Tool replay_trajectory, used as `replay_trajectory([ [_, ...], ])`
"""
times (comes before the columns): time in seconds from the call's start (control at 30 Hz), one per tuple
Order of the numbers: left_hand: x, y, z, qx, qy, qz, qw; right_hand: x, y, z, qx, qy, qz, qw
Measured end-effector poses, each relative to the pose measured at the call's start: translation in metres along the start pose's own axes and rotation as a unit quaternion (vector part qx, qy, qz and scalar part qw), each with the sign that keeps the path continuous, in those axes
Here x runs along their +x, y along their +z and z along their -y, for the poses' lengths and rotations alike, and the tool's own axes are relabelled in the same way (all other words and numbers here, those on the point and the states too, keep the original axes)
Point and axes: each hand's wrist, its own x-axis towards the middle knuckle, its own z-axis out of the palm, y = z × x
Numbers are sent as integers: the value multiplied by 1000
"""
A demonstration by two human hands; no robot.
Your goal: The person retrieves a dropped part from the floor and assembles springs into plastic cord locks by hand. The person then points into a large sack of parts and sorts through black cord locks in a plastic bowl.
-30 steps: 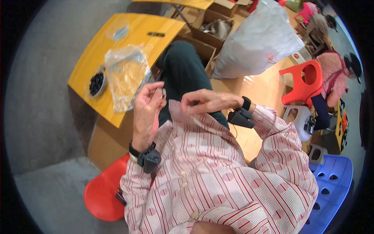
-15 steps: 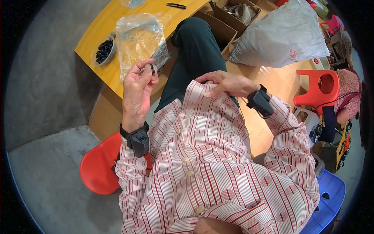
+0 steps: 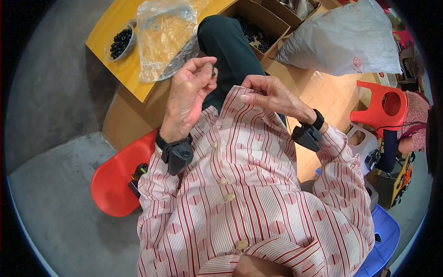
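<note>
My left hand (image 3: 190,94) is raised over my lap, its thumb and fingers closed on a small round black part (image 3: 212,71) that mostly hides behind the fingertips. To its right, my right hand (image 3: 272,96) pinches the lower edge of my striped red-and-white shirt (image 3: 234,99); the thumb lies in front of the cloth and the fingers go behind it. Whether those hidden fingers hold anything more does not show. A clear bowl (image 3: 131,46) of black ring-shaped parts (image 3: 121,42) stands on the yellow table beyond my left hand.
Crumpled clear plastic bags (image 3: 166,34) lie on the yellow table (image 3: 104,32). Open cardboard boxes (image 3: 272,30), one with small black parts, stand beyond my knee. A large grey-white sack (image 3: 341,41), a red stool (image 3: 379,108) and a white stool (image 3: 360,141) are at the right.
My left hand has moved right, toward my right hand, with the black part in it. My right hand has risen slightly with the shirt edge. The view has shifted a little.
</note>
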Motion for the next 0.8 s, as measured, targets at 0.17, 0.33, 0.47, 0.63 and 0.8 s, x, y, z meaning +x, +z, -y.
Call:
replay_trajectory([
  [0.17, -1, 5, 8, -23, -35, 27, 999, -2, 9, 7, -55, -97, -23, 994],
  [0.33, -6, 10, 15, -20, -69, 39, 997, 2, 13, 14, -326, -277, -129, 895],
  [0.47, -14, 17, 21, 19, -76, 28, 997, -2, 17, 19, -395, -269, -153, 865],
  [0.63, -14, 18, 29, 35, -70, 45, 996, 2, 14, 2, -430, -273, -182, 841],
  [0.8, -15, 17, 36, 42, -79, 49, 995, 2, 18, -8, -436, -278, -192, 834],
])
